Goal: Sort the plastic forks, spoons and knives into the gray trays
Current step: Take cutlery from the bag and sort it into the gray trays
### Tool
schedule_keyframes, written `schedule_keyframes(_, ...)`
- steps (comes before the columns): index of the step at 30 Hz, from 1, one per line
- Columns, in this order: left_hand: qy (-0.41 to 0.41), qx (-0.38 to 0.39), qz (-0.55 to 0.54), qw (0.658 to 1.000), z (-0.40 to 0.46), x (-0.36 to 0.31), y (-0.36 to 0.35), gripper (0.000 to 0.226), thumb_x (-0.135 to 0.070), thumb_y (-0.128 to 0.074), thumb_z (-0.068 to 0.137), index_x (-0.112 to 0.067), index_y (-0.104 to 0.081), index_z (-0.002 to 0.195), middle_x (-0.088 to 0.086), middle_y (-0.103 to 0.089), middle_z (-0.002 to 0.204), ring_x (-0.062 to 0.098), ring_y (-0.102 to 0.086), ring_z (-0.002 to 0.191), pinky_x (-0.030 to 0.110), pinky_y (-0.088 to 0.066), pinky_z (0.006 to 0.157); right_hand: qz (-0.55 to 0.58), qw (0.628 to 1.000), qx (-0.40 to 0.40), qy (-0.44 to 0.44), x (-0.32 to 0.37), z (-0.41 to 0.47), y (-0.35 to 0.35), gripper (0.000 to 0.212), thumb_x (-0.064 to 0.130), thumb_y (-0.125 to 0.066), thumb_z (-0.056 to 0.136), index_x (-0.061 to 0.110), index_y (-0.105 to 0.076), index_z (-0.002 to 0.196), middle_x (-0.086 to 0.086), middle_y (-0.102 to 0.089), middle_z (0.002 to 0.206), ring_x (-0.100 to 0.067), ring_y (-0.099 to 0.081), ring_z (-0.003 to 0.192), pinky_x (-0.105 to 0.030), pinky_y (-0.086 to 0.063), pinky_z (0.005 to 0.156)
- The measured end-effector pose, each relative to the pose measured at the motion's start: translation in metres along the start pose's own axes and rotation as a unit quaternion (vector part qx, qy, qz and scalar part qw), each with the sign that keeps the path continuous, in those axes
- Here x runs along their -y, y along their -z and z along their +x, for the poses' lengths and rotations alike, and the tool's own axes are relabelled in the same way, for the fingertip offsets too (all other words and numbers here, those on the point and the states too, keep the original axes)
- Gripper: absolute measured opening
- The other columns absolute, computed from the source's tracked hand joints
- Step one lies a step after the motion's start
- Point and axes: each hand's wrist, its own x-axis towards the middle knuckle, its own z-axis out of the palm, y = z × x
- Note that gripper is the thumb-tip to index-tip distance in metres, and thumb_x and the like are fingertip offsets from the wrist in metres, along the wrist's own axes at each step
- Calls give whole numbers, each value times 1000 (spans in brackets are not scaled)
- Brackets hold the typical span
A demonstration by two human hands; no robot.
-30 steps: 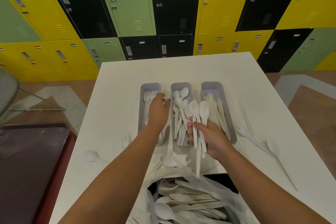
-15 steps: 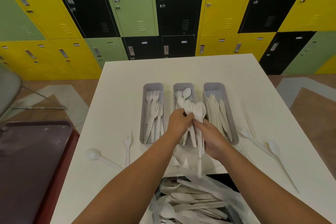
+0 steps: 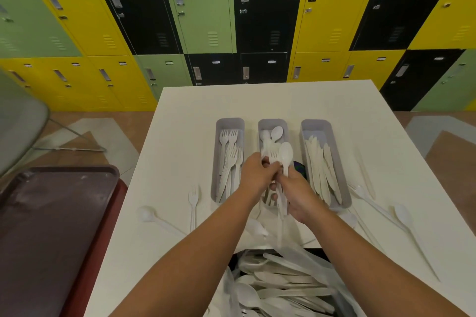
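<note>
Lockers behind white bench (image 3: 180, 136). Right hand (image 3: 296, 194) clenched on mixed cutlery bundle (image 3: 282, 162); left hand (image 3: 255, 175) pinches one piece out. Fork tray (image 3: 229, 123) left of grip; next, drop there.

Locker room, coloured lockers (image 3: 198, 5), white table (image 3: 180, 152)

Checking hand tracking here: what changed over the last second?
The left hand left the fork tray and moved right to meet the right hand over the middle tray, pinching a utensil from the bundle it holds. The trays, the knives and the loose fork stayed put.
</note>
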Motion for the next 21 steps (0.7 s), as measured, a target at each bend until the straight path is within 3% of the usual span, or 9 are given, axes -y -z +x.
schedule_keyframes(2,-13,-26,50,998,5,2,3,17,-17,-57,87,-8,-47,77,0,-49,69,17,-48,64,21,-37,53,15,1000,-2,-1,0,-1,-4,20,19,-41,100,18,-60,96,-5,-53,74,-11,-44,58,-20,-38,43)
schedule_keyframes(6,-10,-77,65,995,13,2,13,34,-14,-40,96,-15,-33,63,-2,-38,63,12,-38,58,22,-32,55,44,999,-30,-12,-3,3,-9,20,19,-38,101,10,-57,98,-4,-50,67,-13,-46,55,-20,-40,42)
schedule_keyframes(8,11,-105,-15,994,21,3,23,26,-11,-33,98,-12,-38,72,0,-42,67,14,-42,60,28,-38,59,58,997,-41,-19,-3,5,-8,21,15,-38,100,11,-57,92,-3,-50,68,-13,-46,56,-21,-41,44)
schedule_keyframes(10,44,-118,-115,985,28,3,36,16,-8,-28,98,-7,-41,88,4,-49,71,13,-46,57,24,-42,52,60,997,-39,-17,-3,6,-5,22,13,-40,100,11,-58,87,-2,-50,69,-12,-45,56,-21,-41,45)
schedule_keyframes(13,49,-130,-53,989,38,8,54,15,-5,-29,97,-7,-44,93,8,-54,73,16,-52,58,20,-42,47,51,998,-23,-14,-3,4,-2,21,14,-42,99,10,-60,89,-2,-51,71,-12,-47,57,-19,-42,44)
schedule_keyframes(16,11,-131,118,984,42,15,58,12,-10,-43,96,-4,-50,103,16,-56,98,27,-55,90,23,-37,69,60,998,-4,-14,-3,4,-1,20,13,-43,99,9,-61,93,-2,-52,71,-11,-47,57,-18,-43,44)
schedule_keyframes(18,-33,-142,141,979,36,12,51,33,-17,-48,96,-1,-48,124,19,-53,121,30,-52,111,26,-38,89,56,998,4,-10,-2,5,-1,20,13,-43,99,9,-61,96,-1,-52,72,-10,-47,57,-18,-42,44)
schedule_keyframes(20,-57,-104,101,988,30,4,40,36,-28,-47,96,-4,-52,123,13,-59,120,25,-56,108,31,-43,91,57,998,7,-6,-1,6,0,20,12,-42,99,9,-61,96,-1,-52,72,-11,-46,58,-18,-41,44)
schedule_keyframes(21,-42,-44,84,995,27,1,34,36,-36,-47,95,-8,-56,115,11,-64,110,22,-60,100,33,-46,89,56,998,8,-5,0,6,-1,20,12,-41,99,10,-61,95,-2,-52,72,-11,-46,57,-18,-40,43)
